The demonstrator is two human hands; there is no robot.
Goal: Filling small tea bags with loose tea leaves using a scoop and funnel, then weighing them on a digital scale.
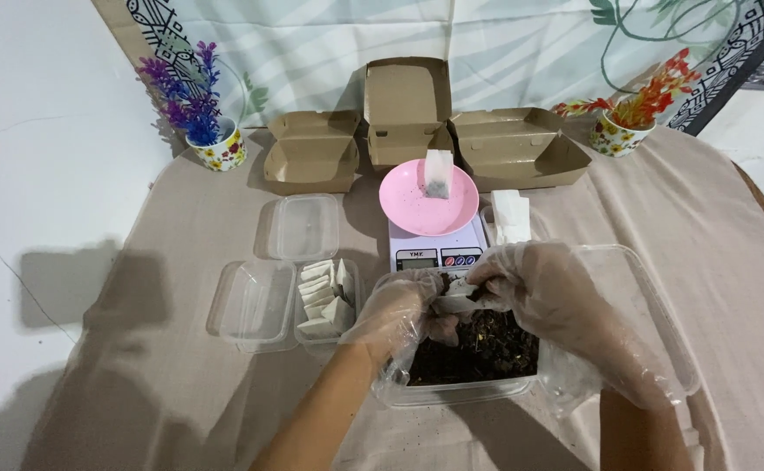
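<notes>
Far left, 1 small pot w/ purple artificial flowers (pixel 197 96) is standing on the beige tablecloth (pixel 705 227). Right of it, 3 brown cardboard boxes are sitting in a row along the far edge: left box (pixel 310 151) half shut, middle box (pixel 408 112) w/ lid standing up, right box (pixel 516 146) lying open.

Nearer, on the left, 3 clear plastic pieces are lying: 1 lid (pixel 304 227), 1 empty tub (pixel 255 303), and just right of it 1 tub holding white paper sachets (pixel 328 301), approx. a dozen, exact count unclear.

Centre: 1 white kitchen scale (pixel 439 251) is carrying 1 pink plate (pixel 427 199), w/ 1 filled sachet (pixel 439 174) resting on the plate. Just right of the scale, 1 stack of white empty sachets (pixel 511 215) is sitting.

Near centre, 1 clear container of dark dried leaves (pixel 478 349) is lying between the forearms, its lid hinged open to the right. Both hands are wearing clear plastic gloves and working over it. The left hand (pixel 397 310) is curling, fingers pinching 1 small white sachet (pixel 457 302) at its left end. The right hand (pixel 546 292) is curling too, fingertips closing on the sachet's mouth from the right w/ dark leaf bits at the tips.

Far right, 1 pot w/ red-orange artificial flowers (pixel 628 120) is standing.
</notes>
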